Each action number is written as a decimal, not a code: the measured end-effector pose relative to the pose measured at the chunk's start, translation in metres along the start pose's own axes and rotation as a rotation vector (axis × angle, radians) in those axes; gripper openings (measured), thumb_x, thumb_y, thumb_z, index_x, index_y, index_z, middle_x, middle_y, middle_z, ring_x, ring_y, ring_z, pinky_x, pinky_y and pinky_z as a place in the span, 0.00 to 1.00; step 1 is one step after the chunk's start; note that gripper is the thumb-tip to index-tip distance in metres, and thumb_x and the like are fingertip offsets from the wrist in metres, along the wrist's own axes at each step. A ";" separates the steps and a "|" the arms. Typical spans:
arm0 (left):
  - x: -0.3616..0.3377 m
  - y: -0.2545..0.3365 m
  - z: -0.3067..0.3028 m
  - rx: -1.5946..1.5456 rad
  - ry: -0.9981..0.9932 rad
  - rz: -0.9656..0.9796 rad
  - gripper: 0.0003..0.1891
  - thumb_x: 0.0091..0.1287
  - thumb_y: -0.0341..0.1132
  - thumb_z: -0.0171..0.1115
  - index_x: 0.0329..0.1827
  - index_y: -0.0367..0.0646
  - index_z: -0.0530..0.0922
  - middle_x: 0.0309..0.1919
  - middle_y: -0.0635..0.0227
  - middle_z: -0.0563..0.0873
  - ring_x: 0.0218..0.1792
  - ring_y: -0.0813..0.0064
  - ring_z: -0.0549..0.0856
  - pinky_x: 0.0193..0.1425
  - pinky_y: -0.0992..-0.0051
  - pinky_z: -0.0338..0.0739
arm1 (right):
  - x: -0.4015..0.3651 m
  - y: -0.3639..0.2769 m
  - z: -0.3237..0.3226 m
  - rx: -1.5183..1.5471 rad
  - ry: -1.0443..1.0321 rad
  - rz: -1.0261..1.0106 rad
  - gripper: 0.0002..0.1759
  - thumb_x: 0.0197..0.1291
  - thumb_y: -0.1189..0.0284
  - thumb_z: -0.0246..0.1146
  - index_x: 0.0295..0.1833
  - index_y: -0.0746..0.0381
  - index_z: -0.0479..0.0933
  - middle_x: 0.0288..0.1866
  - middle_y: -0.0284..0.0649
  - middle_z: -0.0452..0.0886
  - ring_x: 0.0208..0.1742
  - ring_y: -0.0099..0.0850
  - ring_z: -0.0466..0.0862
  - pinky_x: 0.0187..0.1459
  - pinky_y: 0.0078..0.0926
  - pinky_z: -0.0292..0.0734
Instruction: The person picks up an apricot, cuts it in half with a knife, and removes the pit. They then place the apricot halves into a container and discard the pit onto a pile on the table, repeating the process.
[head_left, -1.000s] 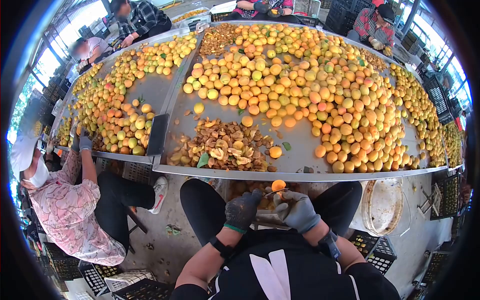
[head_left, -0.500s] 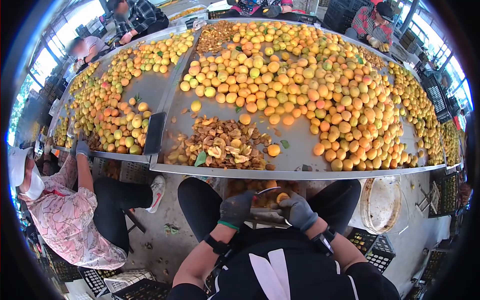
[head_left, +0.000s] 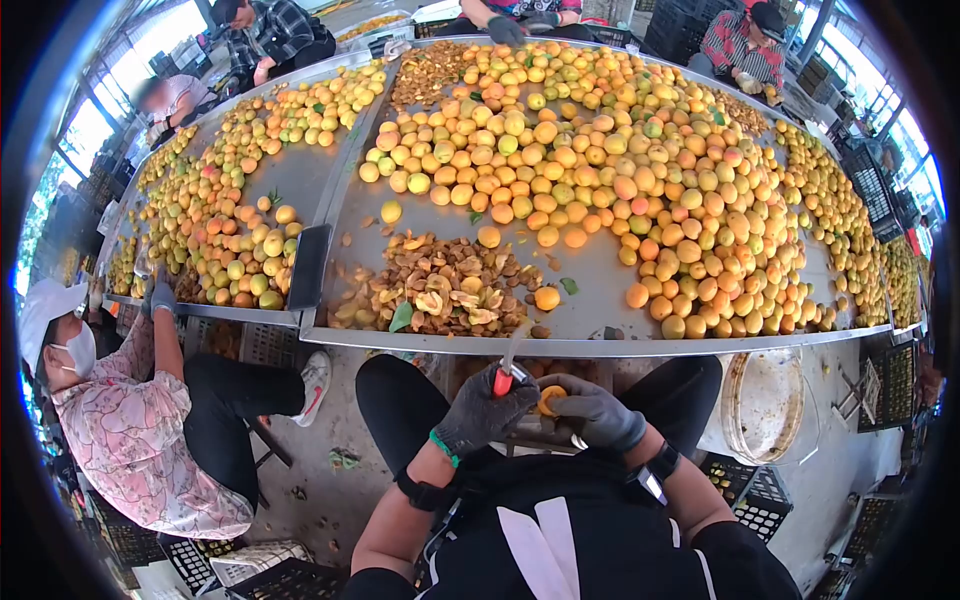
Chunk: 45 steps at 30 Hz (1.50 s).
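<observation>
Both my hands wear dark grey gloves and are close together above my lap, just short of the table edge. My left hand is closed around the red handle of a small knife, whose curved blade points up toward the table. An orange apricot, seemingly cut, is gripped in the fingers of my right hand. Beyond them on the metal table lies a heap of brownish apricot pieces. A large spread of whole apricots covers the tabletop behind and to the right.
At the left, a co-worker in a pink patterned top sits at the adjoining table section. Other people sit along the far side. A white bucket stands right of my knee, near black crates. A crate below my hands is mostly hidden.
Both hands have risen slightly toward the table edge. The knife has swung from pointing right to pointing up. Across the table, a co-worker's gloved hand has reached toward the fruit.
</observation>
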<state>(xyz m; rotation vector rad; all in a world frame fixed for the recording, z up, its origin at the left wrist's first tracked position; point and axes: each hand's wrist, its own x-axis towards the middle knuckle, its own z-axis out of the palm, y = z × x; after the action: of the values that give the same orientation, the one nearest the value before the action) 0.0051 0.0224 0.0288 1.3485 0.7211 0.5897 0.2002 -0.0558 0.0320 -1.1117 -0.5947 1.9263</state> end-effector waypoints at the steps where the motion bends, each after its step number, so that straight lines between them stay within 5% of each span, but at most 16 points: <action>1: 0.000 0.015 0.001 -0.108 -0.008 -0.100 0.07 0.66 0.32 0.64 0.42 0.42 0.77 0.27 0.71 0.81 0.26 0.79 0.80 0.29 0.80 0.74 | -0.001 0.002 0.001 0.104 -0.034 0.106 0.20 0.68 0.73 0.51 0.64 0.63 0.68 0.49 0.39 0.79 0.45 0.24 0.80 0.45 0.16 0.77; 5: 0.001 0.021 0.006 -0.321 0.049 -0.161 0.05 0.65 0.29 0.64 0.42 0.43 0.77 0.22 0.72 0.79 0.14 0.82 0.73 0.15 0.83 0.63 | 0.007 0.018 0.002 0.219 -0.003 0.030 0.20 0.67 0.71 0.51 0.62 0.64 0.69 0.51 0.40 0.78 0.47 0.25 0.79 0.47 0.18 0.78; 10: 0.003 0.026 0.004 -0.417 0.130 -0.148 0.05 0.65 0.28 0.64 0.42 0.44 0.78 0.22 0.74 0.79 0.16 0.83 0.74 0.17 0.83 0.65 | 0.017 0.031 -0.011 0.109 0.077 -0.164 0.17 0.64 0.71 0.51 0.57 0.63 0.72 0.48 0.42 0.77 0.44 0.28 0.78 0.49 0.26 0.79; 13: 0.004 0.024 0.001 -0.447 0.150 -0.143 0.05 0.66 0.30 0.65 0.42 0.44 0.78 0.22 0.75 0.79 0.17 0.84 0.74 0.18 0.83 0.65 | 0.007 0.015 0.003 0.379 0.121 0.027 0.11 0.60 0.74 0.50 0.47 0.61 0.72 0.41 0.40 0.76 0.37 0.30 0.77 0.37 0.23 0.75; 19: 0.001 0.021 0.003 -0.476 0.131 -0.137 0.05 0.66 0.29 0.64 0.42 0.43 0.78 0.21 0.74 0.79 0.16 0.83 0.75 0.17 0.83 0.65 | 0.014 0.019 0.006 0.272 0.239 -0.012 0.10 0.54 0.78 0.49 0.42 0.61 0.71 0.39 0.40 0.76 0.33 0.30 0.75 0.35 0.23 0.73; 29: -0.004 0.021 -0.002 -0.512 0.213 -0.143 0.04 0.66 0.24 0.58 0.41 0.42 0.75 0.19 0.72 0.74 0.13 0.80 0.70 0.13 0.81 0.63 | 0.031 -0.002 0.005 0.440 0.176 -0.075 0.15 0.57 0.78 0.48 0.49 0.60 0.73 0.40 0.38 0.74 0.35 0.28 0.73 0.29 0.20 0.69; 31: -0.008 0.019 -0.007 -0.526 0.198 -0.126 0.03 0.66 0.27 0.60 0.41 0.42 0.77 0.19 0.73 0.75 0.14 0.82 0.72 0.15 0.82 0.64 | 0.046 -0.006 -0.006 0.477 0.073 -0.053 0.16 0.59 0.77 0.48 0.51 0.60 0.72 0.41 0.39 0.75 0.37 0.30 0.74 0.31 0.20 0.70; 37: -0.017 0.022 -0.016 -0.496 0.235 -0.120 0.03 0.67 0.30 0.62 0.40 0.42 0.78 0.19 0.73 0.77 0.15 0.82 0.73 0.16 0.82 0.64 | 0.089 -0.034 0.006 0.606 0.182 -0.163 0.17 0.60 0.83 0.49 0.54 0.63 0.71 0.45 0.42 0.77 0.38 0.32 0.78 0.35 0.24 0.79; 39: -0.020 0.020 -0.019 -0.487 0.257 -0.114 0.03 0.67 0.30 0.62 0.40 0.42 0.78 0.19 0.73 0.77 0.15 0.82 0.73 0.16 0.82 0.64 | 0.108 -0.044 0.010 0.606 0.240 -0.252 0.18 0.58 0.86 0.48 0.53 0.62 0.71 0.47 0.43 0.77 0.43 0.34 0.79 0.44 0.31 0.80; 40: -0.021 0.018 -0.021 -0.499 0.260 -0.117 0.03 0.66 0.30 0.62 0.40 0.42 0.78 0.19 0.73 0.77 0.15 0.82 0.73 0.16 0.82 0.64 | 0.116 -0.050 0.018 0.585 0.272 -0.346 0.14 0.61 0.86 0.52 0.49 0.62 0.75 0.42 0.40 0.80 0.40 0.30 0.80 0.36 0.20 0.78; 41: -0.021 0.018 -0.022 -0.512 0.263 -0.119 0.03 0.66 0.30 0.62 0.39 0.42 0.78 0.19 0.73 0.77 0.15 0.82 0.73 0.16 0.82 0.65 | 0.127 -0.046 0.011 0.583 0.268 -0.350 0.14 0.61 0.86 0.52 0.49 0.62 0.75 0.42 0.40 0.80 0.40 0.30 0.80 0.36 0.20 0.78; 44: -0.022 0.018 -0.023 -0.486 0.306 -0.115 0.03 0.66 0.30 0.62 0.39 0.43 0.77 0.19 0.73 0.77 0.14 0.81 0.73 0.16 0.82 0.65 | 0.169 -0.029 -0.021 -0.756 0.581 -0.967 0.10 0.64 0.79 0.58 0.50 0.58 0.77 0.44 0.33 0.82 0.41 0.21 0.80 0.38 0.17 0.76; 45: -0.023 0.018 -0.025 -0.485 0.307 -0.112 0.03 0.66 0.30 0.62 0.39 0.43 0.77 0.19 0.73 0.77 0.14 0.81 0.73 0.16 0.82 0.65 | 0.167 -0.036 -0.017 -0.756 0.579 -0.970 0.10 0.64 0.79 0.58 0.50 0.58 0.77 0.44 0.33 0.82 0.41 0.21 0.80 0.38 0.17 0.76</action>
<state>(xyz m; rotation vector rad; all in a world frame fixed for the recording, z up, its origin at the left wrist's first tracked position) -0.0279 0.0241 0.0478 0.7720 0.8294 0.8303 0.1828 0.1028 -0.0312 -1.3723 -1.2667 0.4955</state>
